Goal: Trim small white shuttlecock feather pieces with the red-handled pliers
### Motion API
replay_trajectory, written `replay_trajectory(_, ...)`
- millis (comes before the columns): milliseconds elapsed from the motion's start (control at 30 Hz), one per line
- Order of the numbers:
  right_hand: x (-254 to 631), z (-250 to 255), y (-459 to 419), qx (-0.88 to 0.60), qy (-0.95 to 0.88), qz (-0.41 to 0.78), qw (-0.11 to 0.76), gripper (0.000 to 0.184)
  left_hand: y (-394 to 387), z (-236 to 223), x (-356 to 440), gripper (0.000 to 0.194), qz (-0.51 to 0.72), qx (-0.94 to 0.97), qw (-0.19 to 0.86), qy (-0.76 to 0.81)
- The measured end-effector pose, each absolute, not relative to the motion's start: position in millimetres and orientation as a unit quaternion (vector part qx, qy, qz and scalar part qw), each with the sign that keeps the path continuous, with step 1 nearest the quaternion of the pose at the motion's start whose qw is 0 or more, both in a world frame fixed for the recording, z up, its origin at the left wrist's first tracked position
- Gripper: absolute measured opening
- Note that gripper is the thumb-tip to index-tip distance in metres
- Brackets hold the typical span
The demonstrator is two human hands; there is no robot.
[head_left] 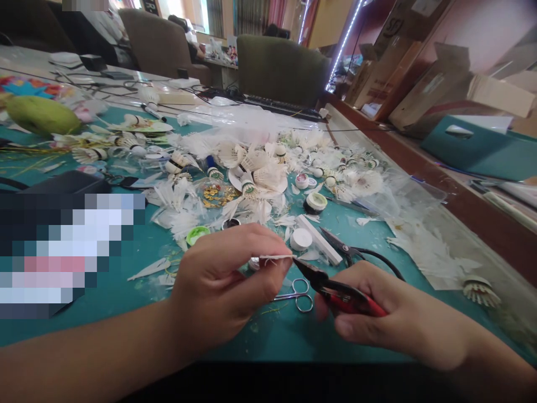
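My left hand (230,280) is closed in a pinch on a small white feather piece (274,257), held edge-on above the green mat (289,336). Red-handled pliers (348,296) sit in my right hand (390,313), its fingers wrapped round the grips. The dark tip of the pliers meets or nearly meets the right end of the feather piece. Small silver scissors (302,295) lie on the mat below and between my hands, partly hidden by the left one. Just beyond the pliers rests a pair of black-handled scissors (356,251).
Behind my hands lie shuttlecocks (247,162), loose feathers (180,207), gold bits (218,193) and small pots (315,203). A white block (321,240) stands near a round white lid (301,239). Plastic sheeting (423,240) and another shuttlecock (480,291) are at right.
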State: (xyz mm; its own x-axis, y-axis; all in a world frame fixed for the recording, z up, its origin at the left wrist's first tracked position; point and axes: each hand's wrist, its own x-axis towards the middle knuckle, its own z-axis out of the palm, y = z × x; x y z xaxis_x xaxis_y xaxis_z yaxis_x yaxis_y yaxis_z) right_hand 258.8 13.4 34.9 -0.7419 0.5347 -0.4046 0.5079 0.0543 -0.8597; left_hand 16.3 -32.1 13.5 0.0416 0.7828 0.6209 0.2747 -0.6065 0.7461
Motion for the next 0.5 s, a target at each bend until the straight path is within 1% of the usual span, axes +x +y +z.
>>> replay_trajectory(100,260.1,34.6,15.9,-0.335,-0.699,0.631,0.006,0.045,-31.0,12.7,15.8,0.02,0.576,0.681,0.234,0.385)
replay_trajectory(300,256.6,42.8,7.4,-0.385,-0.751,0.535,0.045,0.038,-33.6,7.0,15.9,0.023,0.581,0.683,0.2,0.396)
replay_trajectory(500,255.6,42.9,6.4,-0.39,-0.761,0.516,0.056,0.04,-36.2,3.9,16.4,0.027,0.597,0.689,0.133,0.389)
